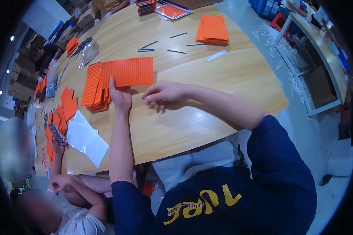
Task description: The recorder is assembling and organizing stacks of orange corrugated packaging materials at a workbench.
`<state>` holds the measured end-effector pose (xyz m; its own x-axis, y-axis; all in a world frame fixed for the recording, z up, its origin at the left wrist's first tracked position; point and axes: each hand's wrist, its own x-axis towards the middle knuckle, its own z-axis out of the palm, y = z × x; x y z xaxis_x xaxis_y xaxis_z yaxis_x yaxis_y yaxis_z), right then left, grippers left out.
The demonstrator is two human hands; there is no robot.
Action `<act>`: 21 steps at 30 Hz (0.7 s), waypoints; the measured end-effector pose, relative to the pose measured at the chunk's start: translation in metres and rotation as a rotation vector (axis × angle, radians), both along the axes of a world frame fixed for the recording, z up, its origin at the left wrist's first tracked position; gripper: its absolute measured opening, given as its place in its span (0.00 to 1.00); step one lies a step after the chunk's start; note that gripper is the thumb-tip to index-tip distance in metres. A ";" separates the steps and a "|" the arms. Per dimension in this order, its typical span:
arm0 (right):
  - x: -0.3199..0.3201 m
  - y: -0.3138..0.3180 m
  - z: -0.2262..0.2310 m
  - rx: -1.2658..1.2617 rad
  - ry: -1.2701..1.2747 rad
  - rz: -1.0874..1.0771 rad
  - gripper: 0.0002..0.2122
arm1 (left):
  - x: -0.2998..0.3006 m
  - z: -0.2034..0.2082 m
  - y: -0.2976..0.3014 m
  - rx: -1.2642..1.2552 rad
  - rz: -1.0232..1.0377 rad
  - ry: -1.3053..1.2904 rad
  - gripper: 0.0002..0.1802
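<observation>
My left hand (121, 97) grips an orange ruled sheet (132, 70) by its lower edge, thumb on top and the other fingers hidden beneath. The sheet is flat and oblong, with fine lines across it and small holes at its right end. It overlaps a fanned pile of similar orange sheets (91, 88) on the table. Just right of the held sheet is my right hand (166, 93), fingers loosely bent and apart, slightly blurred, with nothing visible in them. Beyond it lie several thin dark strips (176, 51) and a neat stack of plain orange pieces (212, 30).
On the wooden table (192, 121) are a white strip (216, 55), a clear bag (90, 53) and white plastic sheets (86, 137). At my left sits a co-worker, whose hand holds a grey remote-like object (57, 134). A metal-framed bench (315, 58) stands right, beside shredded paper on the floor.
</observation>
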<state>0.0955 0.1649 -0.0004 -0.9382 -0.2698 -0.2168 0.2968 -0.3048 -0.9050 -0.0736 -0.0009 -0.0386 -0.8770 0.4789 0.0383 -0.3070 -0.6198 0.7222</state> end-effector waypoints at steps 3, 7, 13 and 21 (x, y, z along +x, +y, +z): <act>0.010 0.040 0.006 0.098 0.074 -0.474 0.11 | 0.001 0.010 -0.001 0.072 0.011 -0.067 0.23; -0.018 0.136 -0.034 1.066 0.628 -0.916 0.12 | -0.006 0.010 0.014 0.013 -0.060 -0.073 0.21; -0.055 0.153 -0.038 1.182 0.372 -0.726 0.15 | 0.000 0.010 0.005 -0.141 -0.111 0.034 0.15; -0.055 0.167 -0.064 1.387 0.572 -0.590 0.07 | 0.010 0.015 0.004 -0.224 -0.181 0.136 0.15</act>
<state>0.0406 0.3319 -0.0642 -0.8745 0.2366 0.4233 -0.0157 0.8586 -0.5124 -0.0632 0.0035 -0.0239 -0.7705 0.6369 0.0254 -0.2889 -0.3845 0.8768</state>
